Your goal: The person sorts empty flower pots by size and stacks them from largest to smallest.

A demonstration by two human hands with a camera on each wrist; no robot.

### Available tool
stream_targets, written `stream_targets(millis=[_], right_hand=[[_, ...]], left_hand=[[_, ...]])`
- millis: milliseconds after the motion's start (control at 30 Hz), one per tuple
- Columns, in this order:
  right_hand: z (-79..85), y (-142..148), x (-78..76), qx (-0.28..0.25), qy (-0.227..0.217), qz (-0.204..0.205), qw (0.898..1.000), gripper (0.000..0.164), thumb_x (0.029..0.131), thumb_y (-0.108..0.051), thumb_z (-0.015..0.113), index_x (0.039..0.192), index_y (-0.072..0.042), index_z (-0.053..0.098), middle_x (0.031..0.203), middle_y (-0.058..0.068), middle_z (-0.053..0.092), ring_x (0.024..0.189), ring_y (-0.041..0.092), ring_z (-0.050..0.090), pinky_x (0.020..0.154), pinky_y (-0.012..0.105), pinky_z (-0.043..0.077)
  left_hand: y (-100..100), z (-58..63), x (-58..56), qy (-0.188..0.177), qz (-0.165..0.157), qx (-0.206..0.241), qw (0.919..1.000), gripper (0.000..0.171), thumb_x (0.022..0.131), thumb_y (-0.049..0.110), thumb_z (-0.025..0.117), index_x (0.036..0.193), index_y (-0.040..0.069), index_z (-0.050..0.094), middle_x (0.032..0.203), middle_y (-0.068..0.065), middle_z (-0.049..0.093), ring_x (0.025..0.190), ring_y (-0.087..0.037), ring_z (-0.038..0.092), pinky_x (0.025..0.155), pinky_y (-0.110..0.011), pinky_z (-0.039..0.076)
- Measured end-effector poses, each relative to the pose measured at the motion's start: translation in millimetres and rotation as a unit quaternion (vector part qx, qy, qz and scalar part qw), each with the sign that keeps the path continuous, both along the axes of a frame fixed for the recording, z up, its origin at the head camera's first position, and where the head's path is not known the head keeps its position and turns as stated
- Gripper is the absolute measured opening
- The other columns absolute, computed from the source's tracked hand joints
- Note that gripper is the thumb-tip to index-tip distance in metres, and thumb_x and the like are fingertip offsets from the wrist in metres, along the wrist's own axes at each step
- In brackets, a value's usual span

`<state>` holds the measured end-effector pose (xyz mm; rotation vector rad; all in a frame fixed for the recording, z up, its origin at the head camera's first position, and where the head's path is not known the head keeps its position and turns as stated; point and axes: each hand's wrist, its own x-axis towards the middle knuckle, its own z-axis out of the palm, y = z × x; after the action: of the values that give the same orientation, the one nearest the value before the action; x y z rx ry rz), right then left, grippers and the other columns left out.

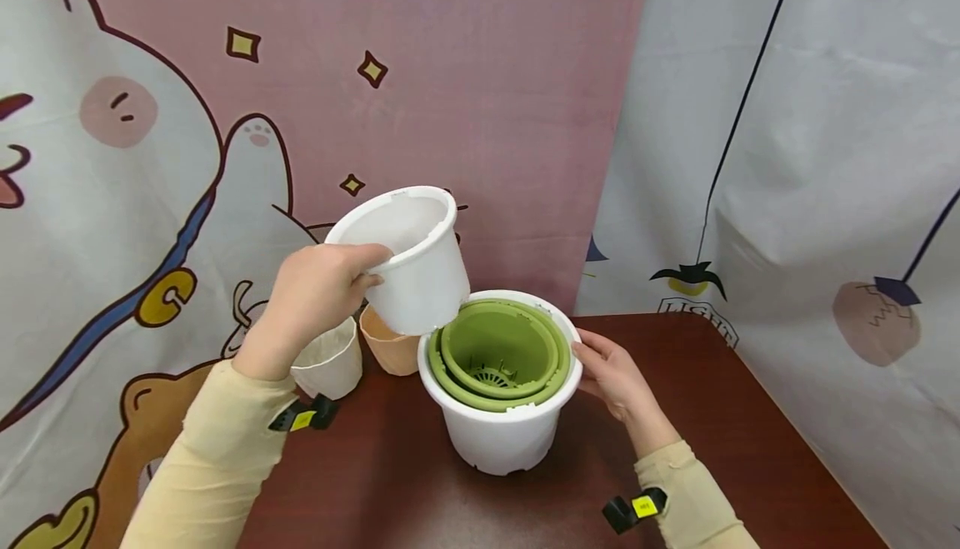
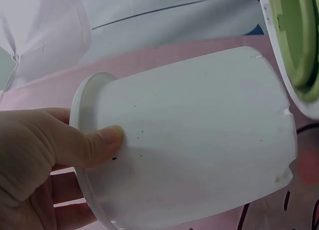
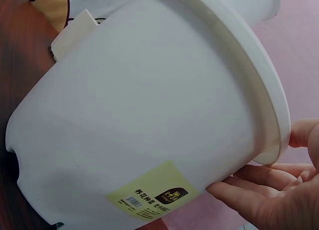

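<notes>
My left hand (image 1: 318, 291) pinches the rim of a smaller white flower pot (image 1: 427, 286), held tilted in the air with its base toward the larger pot. In the left wrist view the thumb presses on this pot's outer wall (image 2: 199, 135), the other fingers inside or behind the rim. On the table stands a larger white flower pot (image 1: 498, 441), with green pots (image 1: 498, 341) nested inside, the inner one with a slotted bottom. My right hand (image 1: 611, 374) holds the larger pot's right rim; in the right wrist view its fingers (image 3: 249, 190) touch the wall, near a yellow-green label (image 3: 154, 192).
Behind the left forearm stand a cream pot (image 1: 330, 361) and a peach-coloured pot (image 1: 390, 345), side by side. The dark red-brown table (image 1: 675, 391) ends at printed cloth, pink (image 1: 480, 74) at the back and pale grey (image 1: 825, 116) at the right.
</notes>
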<state>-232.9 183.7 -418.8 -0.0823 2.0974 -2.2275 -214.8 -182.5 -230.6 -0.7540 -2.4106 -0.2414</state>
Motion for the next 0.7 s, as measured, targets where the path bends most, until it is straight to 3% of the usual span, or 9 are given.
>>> stream_targets(millis=[367, 700], right_hand=[[-1.2, 0.3, -0.9, 0.002, -0.010, -0.005, 1.000, 0.047, 0.105, -0.015, 0.048, 0.145, 0.008, 0.039, 0.125, 0.019, 0.061, 0.090, 0.012, 0.068, 0.079, 0.035, 0.058], [-1.0, 0.6, -0.9, 0.003, -0.006, -0.003, 1.000, 0.047, 0.105, -0.015, 0.048, 0.145, 0.008, 0.039, 0.126, 0.019, 0.060, 0.090, 0.012, 0.068, 0.078, 0.034, 0.058]], left_hand=[[30.4, -3.7, -5.4, 0.009, -0.035, -0.017, 0.9992, 0.035, 0.073, 0.004, 0.084, 0.101, 0.020, 0.074, 0.081, 0.001, 0.072, 0.062, -0.026, 0.063, 0.053, -0.045, 0.051], [52.5, -9.5, -5.5, 0.033, -0.069, -0.031, 0.9966, 0.033, 0.072, 0.001, 0.079, 0.093, 0.025, 0.070, 0.066, 0.010, 0.060, 0.050, -0.016, 0.047, 0.043, -0.035, 0.043]])
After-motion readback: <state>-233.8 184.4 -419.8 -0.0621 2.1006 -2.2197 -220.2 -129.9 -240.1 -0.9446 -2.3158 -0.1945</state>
